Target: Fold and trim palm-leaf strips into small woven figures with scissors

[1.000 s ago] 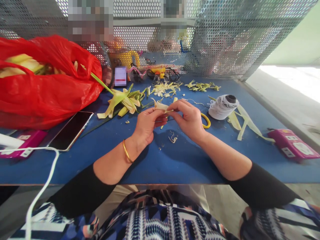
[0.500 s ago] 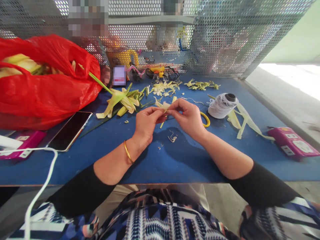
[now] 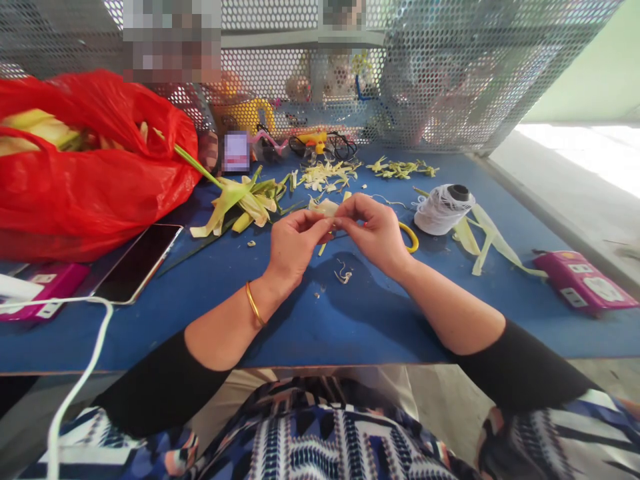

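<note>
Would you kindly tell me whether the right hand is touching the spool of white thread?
Apart: the head view shows blue tabletop and part of a yellow loop between the right hand and the spool of white thread.

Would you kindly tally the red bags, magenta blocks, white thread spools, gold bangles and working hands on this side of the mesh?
Red bag: 1
Magenta blocks: 2
White thread spool: 1
Gold bangle: 1
Working hands: 2
Total: 7

There are two bare hands (image 3: 293, 245) (image 3: 376, 233), two magenta boxes (image 3: 64, 283) (image 3: 583, 283) (and one spool (image 3: 440, 212)).
</note>
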### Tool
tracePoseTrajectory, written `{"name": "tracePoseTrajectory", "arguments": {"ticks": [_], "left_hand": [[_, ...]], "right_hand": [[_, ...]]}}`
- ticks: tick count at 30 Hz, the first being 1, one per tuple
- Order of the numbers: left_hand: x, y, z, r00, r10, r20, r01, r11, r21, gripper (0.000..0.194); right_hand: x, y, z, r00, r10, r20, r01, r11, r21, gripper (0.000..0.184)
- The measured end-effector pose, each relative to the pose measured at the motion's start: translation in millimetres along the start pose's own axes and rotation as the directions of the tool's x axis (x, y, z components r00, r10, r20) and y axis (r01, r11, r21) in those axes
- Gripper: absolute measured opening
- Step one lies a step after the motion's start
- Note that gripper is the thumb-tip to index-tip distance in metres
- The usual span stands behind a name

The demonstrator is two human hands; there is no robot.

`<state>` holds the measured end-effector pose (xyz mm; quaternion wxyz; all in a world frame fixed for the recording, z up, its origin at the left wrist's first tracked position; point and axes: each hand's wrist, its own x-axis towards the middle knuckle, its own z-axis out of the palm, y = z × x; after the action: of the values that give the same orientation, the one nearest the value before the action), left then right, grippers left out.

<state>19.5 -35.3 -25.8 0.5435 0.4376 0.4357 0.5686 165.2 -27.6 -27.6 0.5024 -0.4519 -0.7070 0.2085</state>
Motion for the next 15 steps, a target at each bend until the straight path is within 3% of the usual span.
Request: {"name": "tracePoseTrajectory", "arguments": {"ticks": [6, 10, 15], "left_hand": [[2.5, 0.2, -1.9, 0.995, -0.101, -0.005, 0.101, 0.994, -0.045, 0.020], [3.5, 2.3, -2.2, 0.982, -0.187, 0.015, 0.188, 0.977, -0.103, 0.014], [4.4, 4.4, -2.2, 0.963, -0.263, 0.065, 0.270, 0.950, -0.155, 0.010]], "right_hand": [[-1.3, 0.6, -0.9, 0.987, -0.154, 0.052, 0.160, 0.976, -0.149, 0.003], [-2.0, 0.8, -4.4, 0.960, -0.256, 0.114, 0.278, 0.913, -0.300, 0.011], [-1.9, 2.8, -5.0, 0.954, -0.270, 0.128, 0.298, 0.884, -0.359, 0.016]]}}
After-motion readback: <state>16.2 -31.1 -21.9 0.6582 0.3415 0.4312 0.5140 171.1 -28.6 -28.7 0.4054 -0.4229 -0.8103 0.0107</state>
